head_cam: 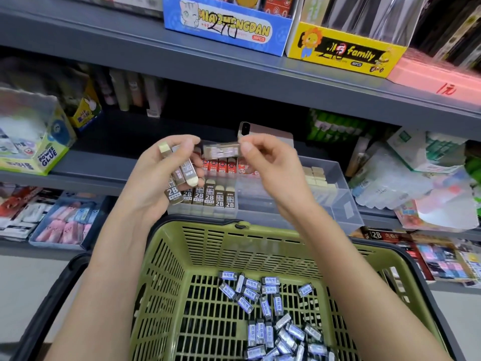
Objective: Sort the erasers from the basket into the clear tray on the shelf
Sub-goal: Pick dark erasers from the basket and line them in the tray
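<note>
Here, a bundle of brown erasers (179,175) is gripped in the left hand (153,178), and a single brown eraser (221,151) is pinched in the right hand (273,162). Both are held above the clear tray (335,196) at the shelf (104,162) front edge. Blue-sleeved erasers (270,308) are heaped in the green basket (166,256) below.

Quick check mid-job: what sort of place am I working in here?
Most likely a stationery shop aisle: grey shelves carry priced display boxes, a clear tray holds rows of 2B erasers, and a green shopping basket sits below with wrapped erasers in it.
</note>
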A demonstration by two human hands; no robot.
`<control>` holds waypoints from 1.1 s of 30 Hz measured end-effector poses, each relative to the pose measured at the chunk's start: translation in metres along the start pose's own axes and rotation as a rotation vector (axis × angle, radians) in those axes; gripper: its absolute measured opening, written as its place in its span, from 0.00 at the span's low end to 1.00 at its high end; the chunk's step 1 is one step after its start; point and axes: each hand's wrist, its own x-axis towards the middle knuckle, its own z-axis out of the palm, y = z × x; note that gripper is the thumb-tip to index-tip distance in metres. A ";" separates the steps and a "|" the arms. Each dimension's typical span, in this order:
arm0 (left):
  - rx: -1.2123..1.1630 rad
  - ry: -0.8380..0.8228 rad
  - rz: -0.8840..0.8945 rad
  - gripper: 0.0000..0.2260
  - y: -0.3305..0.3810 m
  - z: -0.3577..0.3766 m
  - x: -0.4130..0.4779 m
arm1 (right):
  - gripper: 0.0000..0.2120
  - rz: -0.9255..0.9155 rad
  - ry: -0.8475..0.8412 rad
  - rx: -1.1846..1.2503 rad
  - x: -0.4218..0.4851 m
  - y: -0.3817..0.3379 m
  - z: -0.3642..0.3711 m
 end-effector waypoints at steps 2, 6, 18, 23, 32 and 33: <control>-0.165 0.071 -0.041 0.10 0.001 0.000 0.002 | 0.06 0.019 -0.037 -0.092 0.005 0.001 -0.015; -0.582 0.329 -0.165 0.03 0.005 0.004 0.006 | 0.04 0.037 -0.233 -0.469 0.012 0.010 -0.017; -0.613 0.219 -0.176 0.05 -0.012 0.020 0.000 | 0.07 0.087 -0.377 -0.563 0.028 0.023 -0.002; -0.612 0.207 -0.097 0.07 -0.015 0.020 -0.002 | 0.06 0.068 -0.316 -0.608 0.022 0.029 0.010; -0.591 0.166 -0.053 0.10 -0.014 0.022 -0.005 | 0.03 -0.132 -0.094 -0.758 -0.001 0.042 0.026; -0.579 0.157 -0.049 0.09 -0.014 0.022 -0.006 | 0.03 -0.156 -0.102 -0.770 -0.002 0.041 0.026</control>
